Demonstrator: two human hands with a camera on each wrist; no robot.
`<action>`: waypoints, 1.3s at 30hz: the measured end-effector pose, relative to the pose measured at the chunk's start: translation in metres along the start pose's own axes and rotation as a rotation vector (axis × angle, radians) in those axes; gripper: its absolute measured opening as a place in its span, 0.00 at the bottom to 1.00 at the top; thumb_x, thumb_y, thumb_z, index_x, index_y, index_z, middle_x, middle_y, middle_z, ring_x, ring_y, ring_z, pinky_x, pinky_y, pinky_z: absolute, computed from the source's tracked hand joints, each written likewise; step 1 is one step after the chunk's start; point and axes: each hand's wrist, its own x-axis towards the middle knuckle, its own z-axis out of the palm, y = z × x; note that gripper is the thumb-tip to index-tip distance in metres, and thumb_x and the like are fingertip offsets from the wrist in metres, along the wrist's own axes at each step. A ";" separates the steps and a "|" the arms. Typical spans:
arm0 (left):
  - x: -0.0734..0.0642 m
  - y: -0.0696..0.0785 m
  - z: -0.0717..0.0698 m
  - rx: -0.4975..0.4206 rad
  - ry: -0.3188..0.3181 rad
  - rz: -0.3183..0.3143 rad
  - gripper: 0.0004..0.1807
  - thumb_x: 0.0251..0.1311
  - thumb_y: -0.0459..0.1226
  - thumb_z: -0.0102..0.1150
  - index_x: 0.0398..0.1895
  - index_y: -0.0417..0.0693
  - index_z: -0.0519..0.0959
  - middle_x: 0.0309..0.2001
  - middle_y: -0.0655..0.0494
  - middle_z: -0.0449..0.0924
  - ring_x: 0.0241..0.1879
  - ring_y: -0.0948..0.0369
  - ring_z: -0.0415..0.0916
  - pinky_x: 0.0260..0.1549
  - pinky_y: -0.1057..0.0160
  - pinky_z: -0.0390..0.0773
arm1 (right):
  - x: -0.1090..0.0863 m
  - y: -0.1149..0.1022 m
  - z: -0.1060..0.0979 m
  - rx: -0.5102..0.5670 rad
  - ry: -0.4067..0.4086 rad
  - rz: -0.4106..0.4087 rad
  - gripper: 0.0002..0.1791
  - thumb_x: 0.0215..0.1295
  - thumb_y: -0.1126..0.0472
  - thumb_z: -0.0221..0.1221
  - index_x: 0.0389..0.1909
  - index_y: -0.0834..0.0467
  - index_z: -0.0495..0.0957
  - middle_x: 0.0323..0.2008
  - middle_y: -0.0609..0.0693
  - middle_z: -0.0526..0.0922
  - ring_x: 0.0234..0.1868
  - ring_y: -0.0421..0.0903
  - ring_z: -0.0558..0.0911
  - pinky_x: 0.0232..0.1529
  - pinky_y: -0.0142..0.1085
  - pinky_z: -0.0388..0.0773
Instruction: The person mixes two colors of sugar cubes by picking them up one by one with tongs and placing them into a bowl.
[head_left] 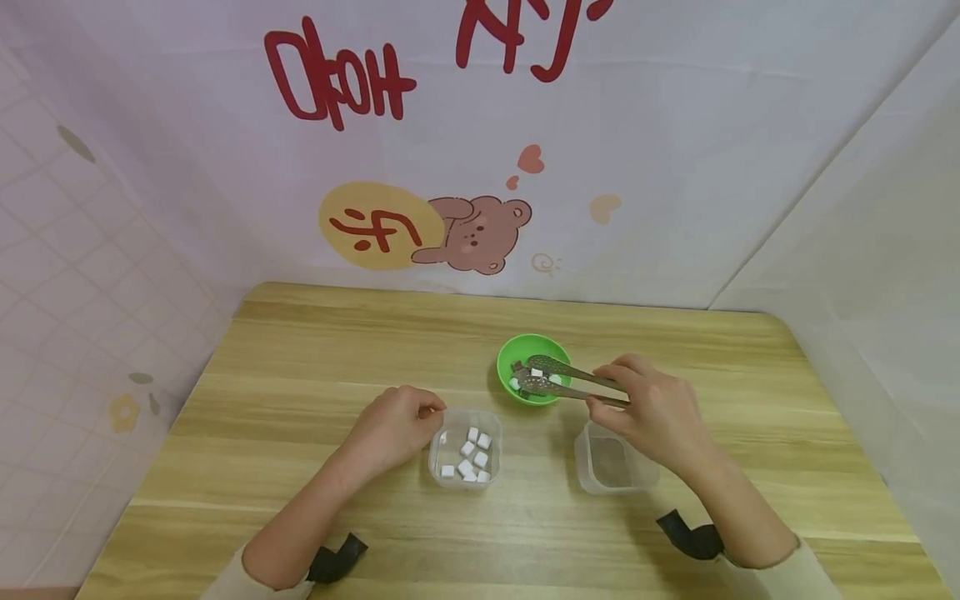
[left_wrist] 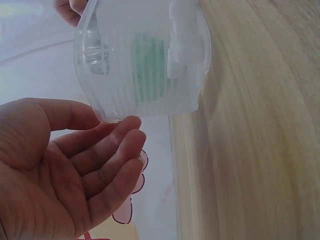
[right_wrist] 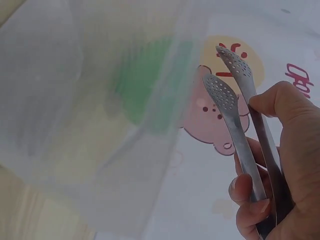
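My left hand (head_left: 397, 425) pinches the rim of a clear plastic container (head_left: 452, 452) between thumb and fingertips, at its far left corner. Several white cubes (head_left: 480, 458) lie loose in that container. With my right hand (head_left: 660, 412) I hold metal tongs (head_left: 573, 392), seen in the right wrist view with perforated, spoon-like tips slightly apart. In the head view the tips hang over a green bowl (head_left: 528, 343), which holds white and brown cubes. A white cube (head_left: 536, 372) shows between the tips there; whether they grip it I cannot tell.
A second clear container (head_left: 611, 462) stands under my right wrist, with no cubes visible in it. Behind the wooden table (head_left: 337, 333) hangs a white printed cloth (head_left: 637, 167), and pale cloth closes off both sides. Black straps (head_left: 690, 537) hang at both wrists.
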 end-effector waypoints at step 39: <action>-0.002 0.003 -0.003 -0.009 0.003 0.012 0.09 0.68 0.34 0.63 0.45 0.45 0.90 0.43 0.54 0.89 0.36 0.60 0.77 0.36 0.57 0.78 | 0.039 -0.076 0.021 -0.079 -0.187 -0.444 0.17 0.49 0.47 0.75 0.34 0.54 0.86 0.31 0.42 0.80 0.30 0.41 0.78 0.29 0.33 0.78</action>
